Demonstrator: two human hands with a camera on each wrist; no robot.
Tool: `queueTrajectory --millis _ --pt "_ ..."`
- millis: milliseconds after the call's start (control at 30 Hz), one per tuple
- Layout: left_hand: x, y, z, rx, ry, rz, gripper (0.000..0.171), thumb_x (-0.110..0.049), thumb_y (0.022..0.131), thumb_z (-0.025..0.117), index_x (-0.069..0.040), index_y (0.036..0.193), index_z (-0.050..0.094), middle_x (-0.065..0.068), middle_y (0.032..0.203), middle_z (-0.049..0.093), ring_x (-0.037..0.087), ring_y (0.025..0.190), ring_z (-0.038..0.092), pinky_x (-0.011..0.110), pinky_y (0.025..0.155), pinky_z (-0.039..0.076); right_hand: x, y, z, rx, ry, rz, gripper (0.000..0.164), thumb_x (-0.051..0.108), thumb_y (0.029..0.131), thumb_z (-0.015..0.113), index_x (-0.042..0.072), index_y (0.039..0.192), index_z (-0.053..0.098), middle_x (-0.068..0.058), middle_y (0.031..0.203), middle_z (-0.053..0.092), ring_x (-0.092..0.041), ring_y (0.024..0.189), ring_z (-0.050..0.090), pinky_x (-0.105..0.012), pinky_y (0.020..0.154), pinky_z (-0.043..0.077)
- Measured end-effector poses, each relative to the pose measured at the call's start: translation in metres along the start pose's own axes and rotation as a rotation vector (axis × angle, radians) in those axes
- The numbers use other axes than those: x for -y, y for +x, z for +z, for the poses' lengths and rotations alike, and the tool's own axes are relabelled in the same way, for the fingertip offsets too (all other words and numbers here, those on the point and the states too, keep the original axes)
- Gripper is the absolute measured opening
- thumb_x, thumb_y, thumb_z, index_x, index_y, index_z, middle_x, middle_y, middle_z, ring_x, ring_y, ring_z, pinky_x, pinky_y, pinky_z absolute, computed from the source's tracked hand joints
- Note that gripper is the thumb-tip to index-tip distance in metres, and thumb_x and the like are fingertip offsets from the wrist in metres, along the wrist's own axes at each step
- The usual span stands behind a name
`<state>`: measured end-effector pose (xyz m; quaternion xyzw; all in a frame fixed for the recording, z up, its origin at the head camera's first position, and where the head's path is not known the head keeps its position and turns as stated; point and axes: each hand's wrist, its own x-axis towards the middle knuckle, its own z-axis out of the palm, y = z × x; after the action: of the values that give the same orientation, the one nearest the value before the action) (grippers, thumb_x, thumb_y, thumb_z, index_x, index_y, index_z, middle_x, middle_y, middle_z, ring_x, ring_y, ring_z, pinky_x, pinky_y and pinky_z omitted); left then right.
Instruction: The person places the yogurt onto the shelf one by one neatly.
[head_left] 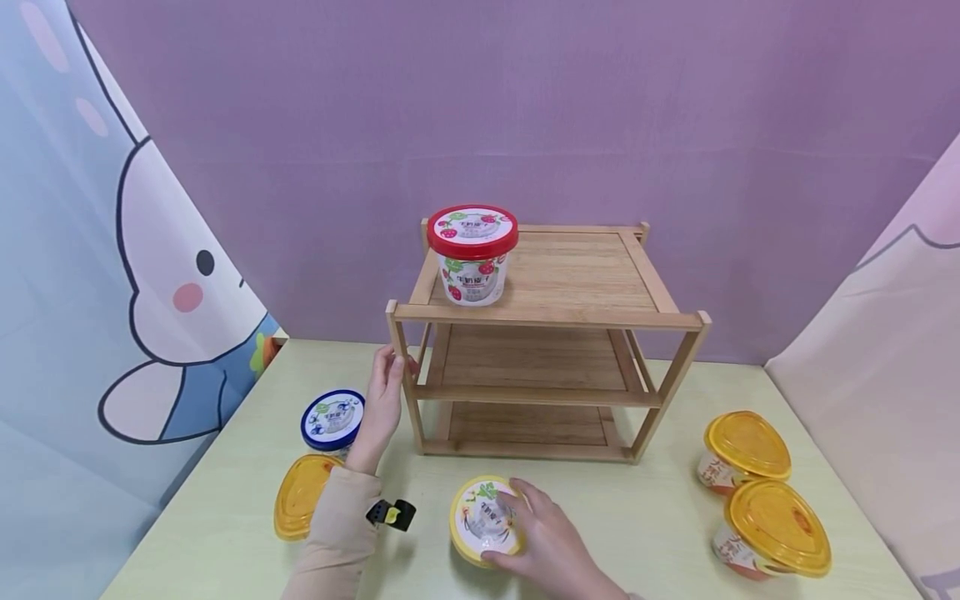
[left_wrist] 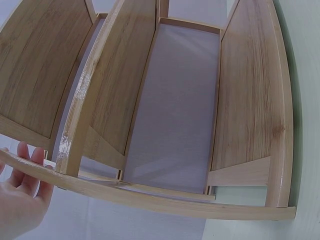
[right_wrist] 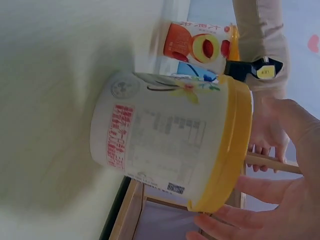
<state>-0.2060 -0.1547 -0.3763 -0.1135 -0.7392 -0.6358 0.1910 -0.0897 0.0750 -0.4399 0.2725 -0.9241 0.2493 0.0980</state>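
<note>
Yellow lid up, the milk-pudding tub (head_left: 480, 525) sits nearest us, in front of the rack and left of the right hand (head_left: 558, 537). We have that hand's thumb and fingers spread around the lid, tips right at its edge; whether they grip it, we cannot tell. We also cannot be sure the tub's base meets the table (head_left: 660, 517).

Over to the left, we find a pale sleeve (head_left: 337, 512) with a black strap (head_left: 390, 514) on it, partly covering an orange-lidded cup (head_left: 302, 498); from the right wrist we catch cut fruit pictured on its side. Far to the right, we spot two more: a front orange-lidded cup (head_left: 780, 525) and, just behind it, a back orange-lidded cup (head_left: 746, 442).

Farther in, a blue-lidded tub (head_left: 333, 419) stands beside the left forearm. And look at the left hand (head_left: 384, 400): we see its fingers curled round the left front post of the three-tier wooden rack (head_left: 577, 275), holding on. Up top, toward the left end, we have a red-lidded tub (head_left: 472, 258) standing upright. Behind it all, we reach purple cloth (head_left: 562, 100), with a cartoon drape (head_left: 180, 292) on the left.
</note>
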Motion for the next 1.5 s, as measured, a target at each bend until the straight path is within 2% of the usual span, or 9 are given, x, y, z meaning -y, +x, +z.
queueTrajectory --millis 133,333,467,733,1000,1267,1400,1500 --pt "-0.012 -0.002 0.002 -0.006 -0.016 -0.020 0.024 -0.004 0.097 0.026 0.010 0.115 0.033 0.024 0.091 0.046 0.034 0.090 0.044 0.038 0.080 0.035 0.000 -0.002 0.006 0.001 -0.012 -0.017 0.072 0.054 0.066 0.067 0.004 0.115 0.055 -0.019 0.123 0.046 -0.035 0.109 0.047 -0.048 0.083 0.041" --pt "0.006 0.001 -0.001 -0.005 -0.013 -0.012 0.028 -0.012 0.098 0.028 0.007 0.117 0.034 0.019 0.092 0.048 0.027 0.090 0.046 0.034 0.080 0.036 0.000 -0.004 0.012 -0.051 -0.061 -0.068 0.074 0.051 0.064 0.071 0.000 0.115 0.054 -0.023 0.122 0.045 -0.036 0.108 0.047 -0.047 0.082 0.042" --pt "0.012 0.002 0.000 -0.006 -0.002 0.014 0.031 -0.019 0.098 0.028 0.005 0.117 0.033 0.020 0.092 0.049 0.028 0.090 0.046 0.034 0.080 0.036 -0.001 -0.004 0.012 -0.053 -0.065 -0.078 0.074 0.050 0.065 0.069 -0.001 0.116 0.054 -0.024 0.122 0.044 -0.036 0.109 0.046 -0.046 0.083 0.042" --pt "0.011 0.002 0.000 -0.005 0.001 0.016 0.033 -0.021 0.098 0.029 0.004 0.118 0.035 0.015 0.091 0.050 0.025 0.090 0.047 0.036 0.080 0.037 -0.007 0.001 0.002 0.095 0.027 -0.045 0.072 0.043 0.067 0.070 -0.001 0.121 0.050 -0.023 0.130 0.036 -0.037 0.116 0.040 -0.045 0.082 0.043" --pt "0.011 0.001 -0.001 0.001 0.006 -0.014 0.030 -0.017 0.098 0.028 0.004 0.118 0.034 0.014 0.093 0.049 0.026 0.093 0.047 0.037 0.082 0.036 -0.022 0.010 -0.008 0.192 0.081 -0.127 0.069 0.038 0.066 0.072 0.001 0.120 0.051 -0.022 0.131 0.036 -0.036 0.114 0.043 -0.040 0.085 0.043" --pt "0.011 0.000 0.000 -0.001 -0.007 -0.021 0.031 -0.017 0.098 0.027 0.006 0.118 0.034 0.014 0.093 0.048 0.024 0.093 0.047 0.037 0.083 0.036 -0.034 0.018 -0.020 0.315 0.189 -0.141 0.067 0.031 0.067 0.074 0.000 0.122 0.050 -0.020 0.136 0.032 -0.037 0.119 0.037 -0.044 0.089 0.038" --pt "0.011 0.000 0.000 0.003 -0.010 -0.027 0.033 -0.021 0.098 0.027 0.003 0.119 0.034 0.014 0.094 0.048 0.025 0.093 0.046 0.038 0.084 0.035 -0.035 0.020 -0.023 0.343 0.222 -0.119 0.068 0.028 0.067 0.075 0.002 0.124 0.049 -0.019 0.138 0.030 -0.036 0.122 0.034 -0.045 0.092 0.035" --pt "0.011 0.000 -0.001 -0.002 -0.004 -0.024 0.034 -0.022 0.098 0.028 0.004 0.119 0.034 0.015 0.094 0.048 0.027 0.093 0.047 0.038 0.083 0.036 -0.033 0.018 -0.021 0.313 0.239 -0.076 0.068 0.032 0.066 0.075 0.007 0.124 0.049 -0.018 0.139 0.029 -0.036 0.122 0.034 -0.048 0.092 0.035"
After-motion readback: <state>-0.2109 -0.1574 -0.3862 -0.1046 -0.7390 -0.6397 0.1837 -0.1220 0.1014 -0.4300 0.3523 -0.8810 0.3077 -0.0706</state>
